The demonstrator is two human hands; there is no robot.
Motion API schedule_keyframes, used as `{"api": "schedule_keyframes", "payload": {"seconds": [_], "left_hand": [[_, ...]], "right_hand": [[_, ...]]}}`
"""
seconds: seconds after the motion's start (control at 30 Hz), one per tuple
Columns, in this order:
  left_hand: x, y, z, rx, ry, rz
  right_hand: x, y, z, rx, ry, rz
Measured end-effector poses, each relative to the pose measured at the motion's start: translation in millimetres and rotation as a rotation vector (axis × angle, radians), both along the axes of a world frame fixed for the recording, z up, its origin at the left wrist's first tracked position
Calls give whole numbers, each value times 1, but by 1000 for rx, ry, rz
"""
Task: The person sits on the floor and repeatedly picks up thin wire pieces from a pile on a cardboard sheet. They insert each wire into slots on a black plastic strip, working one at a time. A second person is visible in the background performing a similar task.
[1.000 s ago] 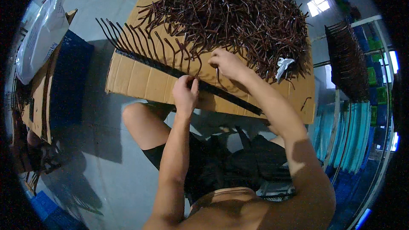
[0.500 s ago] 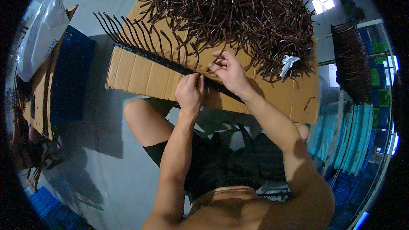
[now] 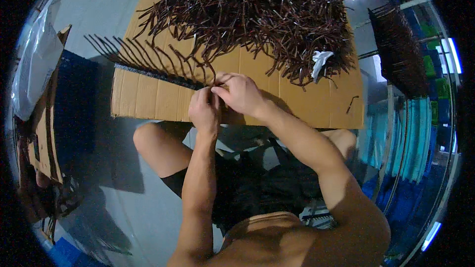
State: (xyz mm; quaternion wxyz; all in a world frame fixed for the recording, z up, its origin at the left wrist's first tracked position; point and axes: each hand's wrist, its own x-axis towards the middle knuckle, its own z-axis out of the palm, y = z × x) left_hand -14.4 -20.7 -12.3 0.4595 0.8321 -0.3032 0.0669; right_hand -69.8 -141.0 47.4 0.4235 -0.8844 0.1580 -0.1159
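Observation:
A long dark strip [image 3: 163,77] lies slantwise across the near part of a cardboard sheet [image 3: 143,100]. Thin, bent brown rods [image 3: 143,52] stand up from it in a row, like comb teeth. My left hand [image 3: 204,111] is closed around the strip's near right part, thumb and fingers pinched at its edge. Against it, my right hand [image 3: 241,94] pinches a brown rod at the strip, the two sets of fingertips touching. My fingers hide most of that rod and its lower end. Beyond both hands spreads a large heap of similar brown rods [image 3: 232,12].
A crumpled white scrap [image 3: 321,62] rests at the heap's right side, and one loose rod [image 3: 352,104] lies near the cardboard's right edge. At right stands a rack with a hanging bundle of rods [image 3: 398,52] and turquoise panels [image 3: 396,141]. Plastic-wrapped goods [image 3: 37,66] are at left.
My right hand has come left and down with a rod to meet my left hand at the strip. The strip lies flatter across the view, which has shifted somewhat.

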Motion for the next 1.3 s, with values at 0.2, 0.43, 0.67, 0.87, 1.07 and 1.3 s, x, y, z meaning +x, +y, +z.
{"api": "schedule_keyframes", "payload": {"seconds": [0.2,0.43,0.67,0.87,1.07,1.3], "left_hand": [[-14,1,12,10,103,-20],[-15,-7,4,7,155,-83],[1,4,1,-21,147,-86],[-2,4,0,-49,195,-84],[-4,1,9,-13,171,-40],[-7,5,-1,3,189,18]], "right_hand": [[-33,-101,8,-497,409,-122],[-47,-138,-20,-1048,354,282],[-25,-103,-4,-536,-182,76],[-21,-81,-15,15,-173,-261],[-9,-96,-46,-155,-157,-224],[-9,-80,-9,199,182,-205]]}}
